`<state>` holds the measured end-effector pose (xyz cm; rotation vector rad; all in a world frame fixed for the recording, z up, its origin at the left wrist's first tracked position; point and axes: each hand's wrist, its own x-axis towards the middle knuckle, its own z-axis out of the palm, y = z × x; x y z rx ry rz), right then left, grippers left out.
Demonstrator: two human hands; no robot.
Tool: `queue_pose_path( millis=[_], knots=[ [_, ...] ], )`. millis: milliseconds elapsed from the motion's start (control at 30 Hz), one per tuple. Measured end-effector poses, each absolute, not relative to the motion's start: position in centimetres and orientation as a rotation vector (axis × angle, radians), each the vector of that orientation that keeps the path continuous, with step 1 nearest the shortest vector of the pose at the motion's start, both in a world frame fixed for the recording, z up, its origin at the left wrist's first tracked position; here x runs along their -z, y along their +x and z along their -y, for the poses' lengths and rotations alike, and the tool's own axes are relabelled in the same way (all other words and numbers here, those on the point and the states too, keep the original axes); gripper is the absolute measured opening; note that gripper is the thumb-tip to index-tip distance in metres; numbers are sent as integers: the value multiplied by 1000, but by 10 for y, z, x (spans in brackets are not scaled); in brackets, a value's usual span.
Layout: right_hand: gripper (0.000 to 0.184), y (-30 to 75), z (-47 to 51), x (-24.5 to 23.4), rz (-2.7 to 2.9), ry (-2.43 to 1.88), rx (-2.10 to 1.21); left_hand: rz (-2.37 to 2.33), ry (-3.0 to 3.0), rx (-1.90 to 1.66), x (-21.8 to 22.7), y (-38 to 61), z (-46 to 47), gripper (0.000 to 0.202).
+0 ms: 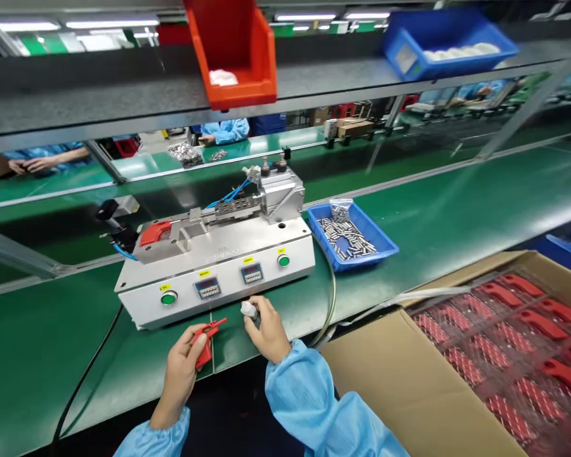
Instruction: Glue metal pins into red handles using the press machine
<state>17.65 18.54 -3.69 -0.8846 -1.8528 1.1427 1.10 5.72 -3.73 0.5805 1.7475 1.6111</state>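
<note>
In my left hand (183,362) is a red plastic pistol-shaped handle (203,352), with a thin red stem pointing right. My fingers and thumb pinch its body just over the table's front edge. My right hand (269,333) is closed around a small white bottle (249,310), mostly hidden by the fingers, its white tip facing left. Both hands are in front of a white bench machine (219,254) with green buttons and two small displays. Another red handle (155,233) sits in the metal fixture at the machine's left end.
Right of the machine stands a blue tray (330,257) of small metal cylinders. An open cardboard box (409,387) at the right holds red handles in clear plastic trays. Overhead, a shelf (99,95) carries an orange bin (242,95) and a blue bin (450,66). Co-workers sit beyond.
</note>
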Motion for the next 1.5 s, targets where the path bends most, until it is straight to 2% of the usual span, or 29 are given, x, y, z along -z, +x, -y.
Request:
queue_pose_path(
  millis=[100, 267, 433, 533, 633, 700, 767, 1033, 1100, 1200, 1367, 1500],
  knots=[
    [23, 177, -179, 38, 1928, -951, -1030, -1685, 521, -1631, 33, 15, -57, 67],
    [44, 198, -170, 30, 1895, -866, -963, -1682, 479, -1675, 32, 18, -55, 69],
    [21, 261, -205, -11, 1721, -851, -819, -1647, 486, -1661, 42, 15, -55, 67],
    [20, 297, -274, -54, 1698, -957, -628, -1632, 538, -1639, 46, 13, -57, 65],
    [17, 312, -357, -89, 1798, -1252, -546, -1623, 610, -1617, 49, 11, -58, 64],
    [15, 311, -400, -98, 1847, -1322, -562, -1614, 657, -1600, 52, 10, -59, 63],
    [22, 305, -422, -96, 1891, -1356, -593, -1594, 690, -1576, 56, 9, -59, 62],
    [34, 308, -430, -77, 2042, -1346, -674, -1546, 729, -1557, 48, 15, -59, 61],
    [44, 310, -436, -88, 2069, -1312, -709, -1541, 735, -1559, 42, 18, -59, 60],
    [49, 313, -435, -114, 2094, -1239, -766, -1518, 734, -1591, 36, 24, -60, 58],
    [70, 308, -396, -168, 1984, -990, -1068, -1370, 662, -1623, 39, 27, -63, 59],
    [65, 285, -368, -199, 1907, -891, -1185, -1269, 648, -1602, 44, 22, -65, 60]
  ],
)
